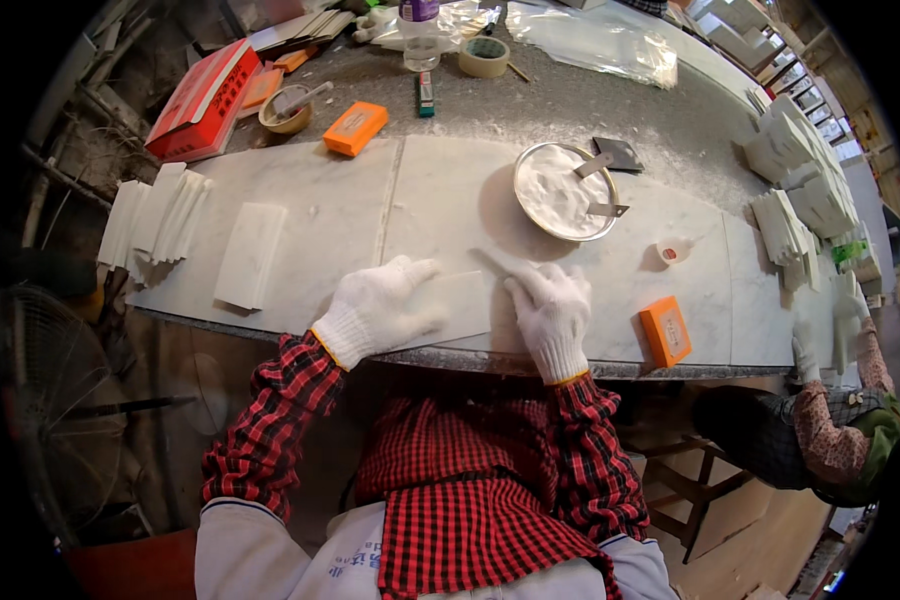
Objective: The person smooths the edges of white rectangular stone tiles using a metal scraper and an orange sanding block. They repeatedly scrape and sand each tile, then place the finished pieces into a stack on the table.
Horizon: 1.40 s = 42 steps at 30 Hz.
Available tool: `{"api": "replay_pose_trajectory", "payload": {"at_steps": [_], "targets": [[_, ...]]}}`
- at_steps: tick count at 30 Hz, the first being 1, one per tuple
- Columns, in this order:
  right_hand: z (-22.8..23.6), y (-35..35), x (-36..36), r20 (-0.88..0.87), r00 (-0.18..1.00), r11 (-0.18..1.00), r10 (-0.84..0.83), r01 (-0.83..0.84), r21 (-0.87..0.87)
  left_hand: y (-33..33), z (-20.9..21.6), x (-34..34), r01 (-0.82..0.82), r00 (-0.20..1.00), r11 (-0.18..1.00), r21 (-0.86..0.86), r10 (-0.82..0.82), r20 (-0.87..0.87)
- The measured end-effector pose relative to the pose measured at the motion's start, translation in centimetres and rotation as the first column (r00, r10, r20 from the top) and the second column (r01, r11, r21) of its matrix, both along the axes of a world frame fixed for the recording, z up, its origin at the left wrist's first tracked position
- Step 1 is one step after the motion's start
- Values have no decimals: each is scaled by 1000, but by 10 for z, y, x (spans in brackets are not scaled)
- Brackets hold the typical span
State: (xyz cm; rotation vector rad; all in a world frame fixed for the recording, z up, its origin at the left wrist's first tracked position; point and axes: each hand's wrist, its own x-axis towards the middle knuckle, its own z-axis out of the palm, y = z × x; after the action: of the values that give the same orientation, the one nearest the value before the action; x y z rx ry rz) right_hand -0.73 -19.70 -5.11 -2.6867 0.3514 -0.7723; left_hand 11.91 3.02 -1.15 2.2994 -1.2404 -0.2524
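A thin white rectangular tile lies at the near edge of the table. My left hand, in a white knit glove, grips its left end, thumb along the near side. To its right is my gloved right hand, closed round a thin greyish blade-like strip that points away to the left; its exact kind is unclear. Beyond that hand stands a metal bowl of white powder or paste, with two flat metal scrapers sticking out.
White tiles stand at left beside a lone tile; more stacks stand at right. Orange boxes, a small cup, tape and a red carton lie around. A co-worker works at right; a fan stands left.
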Motion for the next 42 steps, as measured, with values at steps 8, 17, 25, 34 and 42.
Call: {"api": "replay_pose_trajectory", "payload": {"at_steps": [8, 17, 25, 34, 42], "targets": [[12, -22, -25, 32, 992, 942, -126, 109, 318, 1, -3, -13, 59, 987, 987, 148, -80, 140], [21, -53, -31, -83, 962, 766, 259, -152, 624, -14, 2, 21, 420, 896, 886, 195, -440, 68], [15, -50, -6, -237, 849, 743, 471, -238, 625, -6, -6, 7, 382, 922, 924, -22, -379, 82], [12, -36, -13, -162, 882, 834, 442, -337, 437, -7, -27, 5, 385, 913, 920, -75, -368, 179], [20, -42, -1, -266, 832, 786, 487, -284, 549, -6, -29, 7, 369, 920, 926, -80, -352, 172]]}}
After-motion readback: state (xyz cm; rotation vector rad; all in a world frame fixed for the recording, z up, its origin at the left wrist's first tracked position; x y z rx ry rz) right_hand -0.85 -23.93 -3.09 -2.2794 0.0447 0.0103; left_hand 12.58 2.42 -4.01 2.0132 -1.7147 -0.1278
